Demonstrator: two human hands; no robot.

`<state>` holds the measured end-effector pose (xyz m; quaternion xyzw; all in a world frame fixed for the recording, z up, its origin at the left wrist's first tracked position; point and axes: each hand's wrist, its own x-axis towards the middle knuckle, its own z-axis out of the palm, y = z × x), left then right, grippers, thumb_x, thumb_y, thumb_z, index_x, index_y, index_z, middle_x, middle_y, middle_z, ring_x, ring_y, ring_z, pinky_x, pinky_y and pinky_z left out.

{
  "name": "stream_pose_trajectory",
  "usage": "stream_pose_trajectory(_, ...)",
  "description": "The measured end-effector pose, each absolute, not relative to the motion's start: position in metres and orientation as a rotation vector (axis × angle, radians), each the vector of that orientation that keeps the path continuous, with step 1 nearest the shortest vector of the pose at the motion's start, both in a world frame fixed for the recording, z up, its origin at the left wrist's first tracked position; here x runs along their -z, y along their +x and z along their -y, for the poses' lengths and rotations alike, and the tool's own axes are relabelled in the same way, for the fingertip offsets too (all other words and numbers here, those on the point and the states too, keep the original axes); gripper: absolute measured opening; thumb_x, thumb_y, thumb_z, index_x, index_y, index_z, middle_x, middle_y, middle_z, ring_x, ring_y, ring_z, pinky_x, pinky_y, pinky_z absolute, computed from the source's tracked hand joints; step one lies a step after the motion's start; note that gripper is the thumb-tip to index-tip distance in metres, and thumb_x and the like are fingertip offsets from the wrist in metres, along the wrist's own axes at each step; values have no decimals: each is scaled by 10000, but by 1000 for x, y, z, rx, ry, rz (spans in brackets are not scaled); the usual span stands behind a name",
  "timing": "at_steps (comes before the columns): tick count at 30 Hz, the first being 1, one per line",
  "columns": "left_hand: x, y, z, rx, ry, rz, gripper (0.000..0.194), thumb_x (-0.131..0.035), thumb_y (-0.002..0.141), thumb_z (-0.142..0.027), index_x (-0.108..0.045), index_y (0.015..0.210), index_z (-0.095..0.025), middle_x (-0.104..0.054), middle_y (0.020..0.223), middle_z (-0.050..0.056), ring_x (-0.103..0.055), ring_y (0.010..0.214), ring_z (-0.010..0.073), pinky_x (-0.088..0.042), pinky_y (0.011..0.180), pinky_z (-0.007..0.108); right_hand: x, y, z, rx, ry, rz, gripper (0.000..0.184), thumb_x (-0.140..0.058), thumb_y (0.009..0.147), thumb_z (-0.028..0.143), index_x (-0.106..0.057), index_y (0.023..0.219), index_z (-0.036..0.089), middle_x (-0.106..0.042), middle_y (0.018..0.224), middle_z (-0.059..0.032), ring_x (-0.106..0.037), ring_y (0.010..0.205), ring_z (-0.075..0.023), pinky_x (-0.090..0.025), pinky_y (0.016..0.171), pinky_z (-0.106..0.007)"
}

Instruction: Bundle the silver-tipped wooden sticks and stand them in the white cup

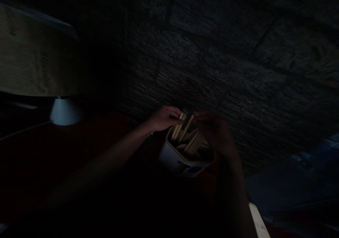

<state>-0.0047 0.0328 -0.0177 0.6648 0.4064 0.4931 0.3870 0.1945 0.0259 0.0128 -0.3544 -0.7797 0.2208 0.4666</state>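
A pale container (169, 156) with rounded corners and dark pictures on its front stands below my hands, with several wooden chopsticks (194, 144) leaning inside. My left hand (165, 117) is closed around the upper part of a few chopsticks (177, 130) at the container's left side. Across from it, my right hand (215, 128) has its fingertips pinched at the top end of another chopstick (188, 124). That hand is in deep shadow, so its grip shows only partly. The lower ends of the sticks are hidden inside the container.
Behind the container rises a rough stone-block wall (164, 47). At the left, a table lamp has a printed shade (29, 54) and a white cone base (65, 112) with a cord. A dark reddish tabletop (26, 160) lies below. A pale flat item (258, 220) shows at lower right.
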Motion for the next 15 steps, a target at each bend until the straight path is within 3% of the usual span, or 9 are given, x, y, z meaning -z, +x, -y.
stream_pose_trajectory(6,24,-3,-38,-1215,1676,-1030,214,-727,668,-159,-672,870,-112,-730,837,46,-666,809,160,-475,782,287,-3,191,-32,-637,-969,1990,247,-670,784,287,-633,1020,224,-719,874,-29,-684,806,-183,-515,699,-295)
stream_pose_trajectory(15,30,-6,-44,-1204,1575,-989,234,-765,620,-179,-695,835,-120,-740,850,50,-667,819,171,-470,790,286,3,191,-37,-463,-1054,2038,192,-644,793,276,-639,980,234,-727,827,-12,-690,751,-176,-486,656,-270)
